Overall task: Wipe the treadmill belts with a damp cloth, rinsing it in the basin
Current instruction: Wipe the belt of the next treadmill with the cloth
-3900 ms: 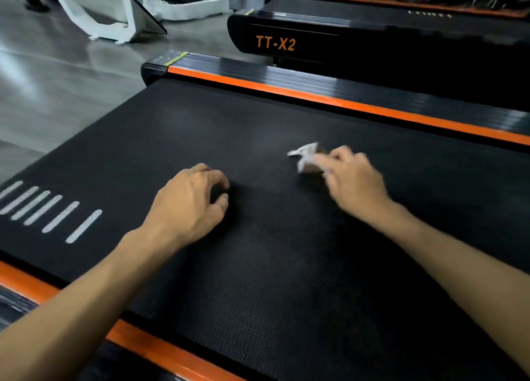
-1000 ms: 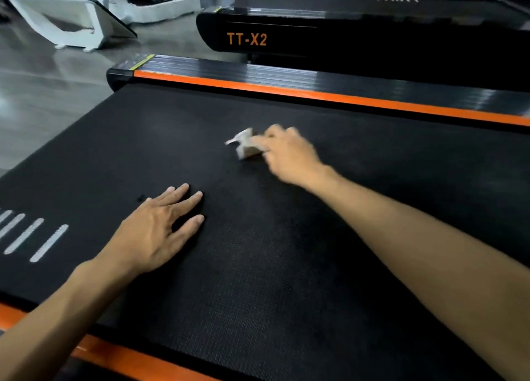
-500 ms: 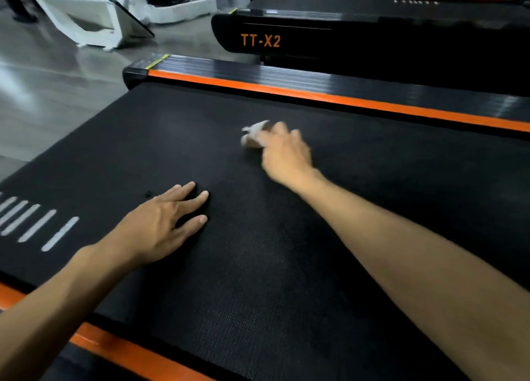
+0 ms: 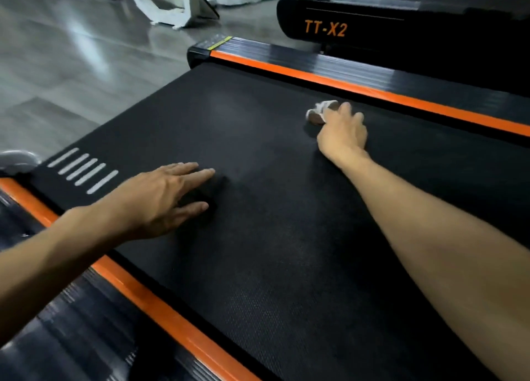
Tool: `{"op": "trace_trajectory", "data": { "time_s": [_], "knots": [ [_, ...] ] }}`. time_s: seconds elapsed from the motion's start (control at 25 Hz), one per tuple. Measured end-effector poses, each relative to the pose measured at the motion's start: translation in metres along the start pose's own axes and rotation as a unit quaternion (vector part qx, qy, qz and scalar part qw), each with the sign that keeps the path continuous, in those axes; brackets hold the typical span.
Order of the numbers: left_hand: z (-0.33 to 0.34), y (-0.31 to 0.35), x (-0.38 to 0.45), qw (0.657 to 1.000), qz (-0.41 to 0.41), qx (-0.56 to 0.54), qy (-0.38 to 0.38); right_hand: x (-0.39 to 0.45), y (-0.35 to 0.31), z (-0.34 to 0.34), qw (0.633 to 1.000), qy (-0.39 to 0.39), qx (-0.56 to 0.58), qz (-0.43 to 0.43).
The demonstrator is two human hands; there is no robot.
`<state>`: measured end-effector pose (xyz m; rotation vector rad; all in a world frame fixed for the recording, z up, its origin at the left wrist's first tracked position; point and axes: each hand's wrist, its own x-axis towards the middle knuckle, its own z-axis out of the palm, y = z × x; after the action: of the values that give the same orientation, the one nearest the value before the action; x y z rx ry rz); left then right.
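Dim indoor light, pale glare on the floor (image 4: pixel 86 50), soft motion blur, wide-angle bending at edges.

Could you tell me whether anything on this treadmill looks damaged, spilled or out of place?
Nothing stands out. The belt looks intact, with no spill. The right hand holds the cloth on it, and the left hand rests flat.

Treadmill belt (image 4: pixel 272 237): fills the frame's centre and lower right.
Left hand (image 4: pixel 160 197): on the belt, left of centre, beside the stripe markings (image 4: pixel 83 169).
Right hand (image 4: pixel 342 134): on the belt, upper right, over the cloth (image 4: pixel 318 112), near the far side rail (image 4: pixel 358 73).
Near side rail (image 4: pixel 149 297): lower left.
Second treadmill (image 4: pixel 401 22): top right, behind the rail.
Floor (image 4: pixel 71 59): upper left.
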<state>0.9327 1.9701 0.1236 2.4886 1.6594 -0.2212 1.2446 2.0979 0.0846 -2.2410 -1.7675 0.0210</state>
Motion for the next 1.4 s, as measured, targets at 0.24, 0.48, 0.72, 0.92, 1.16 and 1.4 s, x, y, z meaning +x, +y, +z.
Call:
{"op": "trace_trajectory", "data": {
  "time_s": [0.24, 0.48, 0.72, 0.92, 1.16, 1.4],
  "knots": [
    [0.005, -0.014, 0.006, 0.995, -0.007, -0.061, 0.084, -0.124, -0.090, 0.014, 0.959, -0.015, 0.084, -0.271],
    [-0.016, -0.031, 0.026, 0.991, 0.051, -0.102, 0.072, -0.142, -0.096, 0.007, 0.951, -0.043, 0.071, -0.297],
    [-0.012, -0.073, 0.049, 0.985, 0.040, -0.153, 0.070, -0.171, -0.133, 0.012, 0.988, 0.032, 0.006, -0.152],
    [0.002, -0.088, 0.062, 0.981, 0.073, -0.158, 0.081, -0.240, -0.147, 0.004, 0.950, -0.071, 0.089, -0.290],
    [0.012, -0.092, 0.057, 0.982, 0.097, -0.140, 0.086, -0.269, -0.107, -0.021, 0.933, -0.145, 0.065, -0.323],
    [0.009, -0.094, 0.043, 0.979, 0.114, -0.159, 0.051, -0.255, -0.103, -0.016, 0.938, -0.126, 0.075, -0.314]
  ]
}}
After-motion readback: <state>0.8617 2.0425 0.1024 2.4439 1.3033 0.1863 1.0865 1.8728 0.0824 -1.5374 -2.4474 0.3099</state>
